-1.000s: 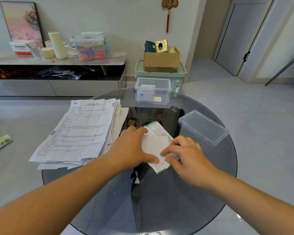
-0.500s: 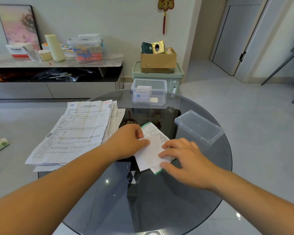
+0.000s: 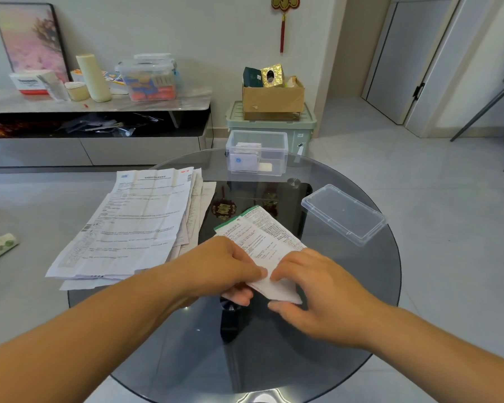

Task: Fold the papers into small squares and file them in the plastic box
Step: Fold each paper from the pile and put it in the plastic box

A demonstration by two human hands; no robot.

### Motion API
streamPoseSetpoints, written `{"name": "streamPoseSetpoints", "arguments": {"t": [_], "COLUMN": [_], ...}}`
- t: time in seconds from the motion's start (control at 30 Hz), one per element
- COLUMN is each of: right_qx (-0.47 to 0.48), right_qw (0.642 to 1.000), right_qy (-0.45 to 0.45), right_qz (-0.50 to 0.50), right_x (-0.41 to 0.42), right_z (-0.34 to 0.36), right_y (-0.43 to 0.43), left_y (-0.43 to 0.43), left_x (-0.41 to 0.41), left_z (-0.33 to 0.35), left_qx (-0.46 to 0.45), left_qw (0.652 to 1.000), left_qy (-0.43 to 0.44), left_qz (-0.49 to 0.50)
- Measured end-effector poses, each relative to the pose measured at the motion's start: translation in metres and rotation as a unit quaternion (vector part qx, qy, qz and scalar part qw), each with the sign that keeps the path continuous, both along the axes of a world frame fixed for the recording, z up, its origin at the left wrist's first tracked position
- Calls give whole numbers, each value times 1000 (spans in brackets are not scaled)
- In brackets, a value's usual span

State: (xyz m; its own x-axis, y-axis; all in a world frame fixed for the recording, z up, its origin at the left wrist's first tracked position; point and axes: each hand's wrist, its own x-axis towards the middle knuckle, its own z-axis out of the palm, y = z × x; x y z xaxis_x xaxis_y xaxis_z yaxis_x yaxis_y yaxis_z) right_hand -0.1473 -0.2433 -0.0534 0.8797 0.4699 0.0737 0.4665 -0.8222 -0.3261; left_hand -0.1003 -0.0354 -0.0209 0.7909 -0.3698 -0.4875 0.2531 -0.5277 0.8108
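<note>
On my feed both hands are right in the middle of the frame, working the same sheet. The left hand (image 3: 224, 269) has its thumb on top of the green-edged paper (image 3: 262, 237) and its fingers curled underneath, so it's pinching the near left edge. The right hand (image 3: 317, 295) pinches the near right corner, index finger on top and thumb below. The white near end of the sheet is doubled over between the two hands. The printed far end, with the green strip, points toward the upper middle of the frame. I honestly can't tell if that far end touches the glass or floats just above it.

All of this is over the round glass table (image 3: 346, 286). Just left of the hands there's the stack of papers (image 3: 134, 225), unfolded and fanned out a bit, hanging over the table's left rim. At the far edge of the table, upper middle, sits the open plastic box (image 3: 277, 149) with a few folded slips (image 3: 243, 159) standing in its left side. Its lid (image 3: 344, 213) lies apart on the right side of the table.

Behind the table there's a cardboard box (image 3: 274, 98) sitting on a green bin (image 3: 303, 132).
</note>
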Motion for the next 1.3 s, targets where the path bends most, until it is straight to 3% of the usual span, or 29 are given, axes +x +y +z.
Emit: {"name": "streamPoseSetpoints", "arguments": {"t": [0.17,0.37,0.67,0.83,1.0,1.17,1.3], "right_qx": [9,90,39,84,123,76,30], "right_qw": [999,984,979,965,957,991,997], "right_qy": [24,78,90,160,170,73,66], "right_qz": [-23,-130,-179,-191,-200,-82,-33], "right_x": [3,15,19,25,29,15,9], "right_z": [-2,0,-2,8,7,5,2], "right_y": [-3,1,9,2,1,4,4], "left_y": [8,0,-4,-1,0,0,1], "left_x": [-12,-8,3,8,10,9,6], "left_z": [-7,-20,-23,-16,-14,-13,-11], "left_qx": [145,265,293,280,272,279,273], "left_qw": [971,916,913,925,930,928,925], "left_qy": [-150,-282,-270,-243,-239,-236,-249], "left_qz": [-115,-102,-82,-85,-70,-79,-91]}}
